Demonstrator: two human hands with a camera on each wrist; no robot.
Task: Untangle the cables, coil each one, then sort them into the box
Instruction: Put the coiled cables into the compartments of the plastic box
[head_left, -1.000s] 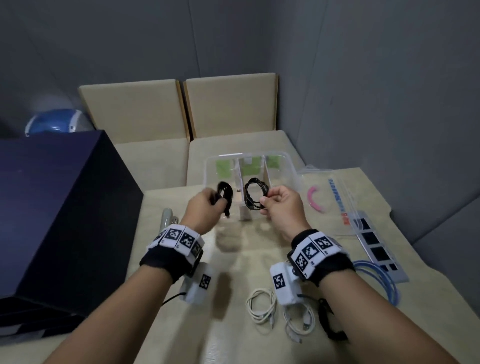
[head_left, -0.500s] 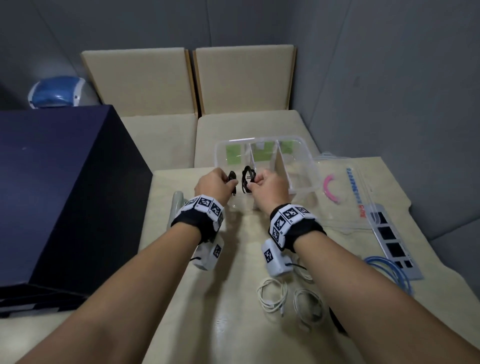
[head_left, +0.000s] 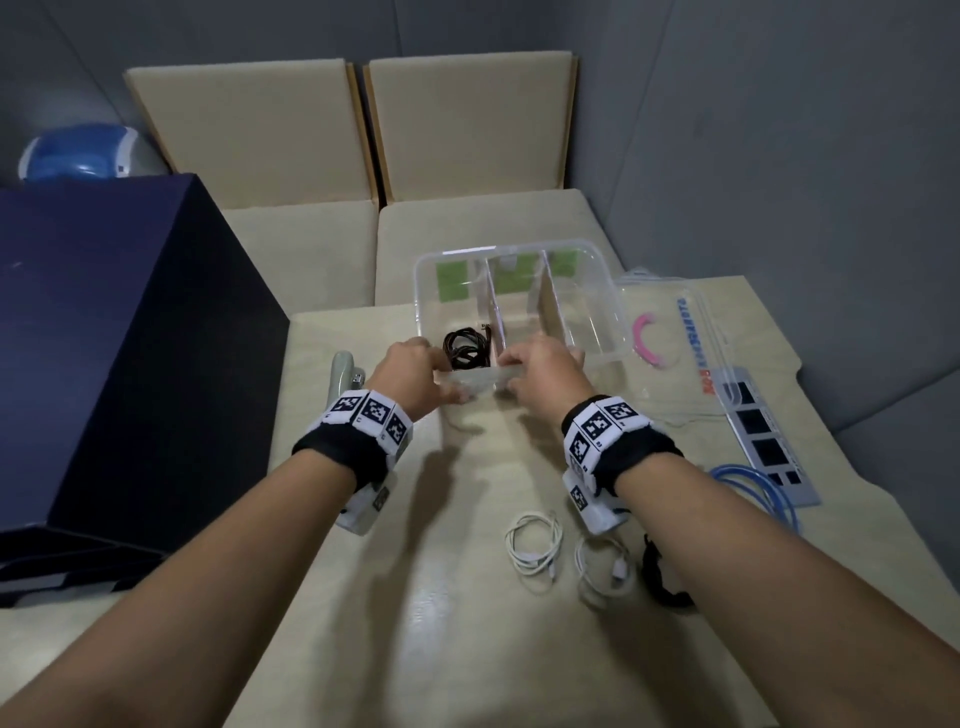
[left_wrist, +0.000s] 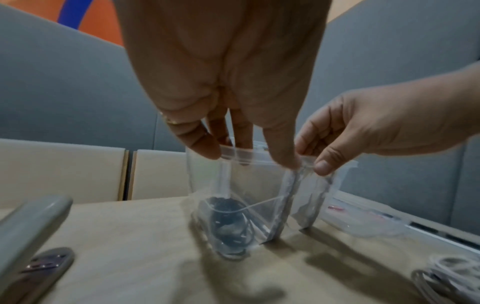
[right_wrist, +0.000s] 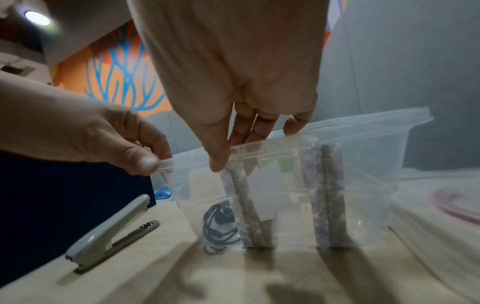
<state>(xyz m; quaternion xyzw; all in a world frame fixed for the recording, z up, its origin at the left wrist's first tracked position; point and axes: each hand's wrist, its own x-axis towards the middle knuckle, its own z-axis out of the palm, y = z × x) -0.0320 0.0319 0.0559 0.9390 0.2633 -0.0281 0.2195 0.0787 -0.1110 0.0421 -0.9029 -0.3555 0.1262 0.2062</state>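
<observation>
At the box's (head_left: 610, 312) near rim, my left hand (head_left: 410, 376) and right hand (head_left: 545, 374) each pinch the edge, thumbs outside. Black coiled cables (head_left: 466, 347) lie in its left compartment; white cables (head_left: 535, 548) rest on the table (head_left: 441, 597).

- My right forearm covers most of the black cable (head_left: 662, 582) near the table edge.
- Blue cable (head_left: 763, 488): partly behind that wrist.
- Lid (head_left: 670, 332) lettering too blurred to read.
- Coiled black cables (left_wrist: 228, 226) are smeared through the box (left_wrist: 259, 185) wall; can't count them.
- White cables (left_wrist: 457, 271) cut off by the frame edge.
</observation>
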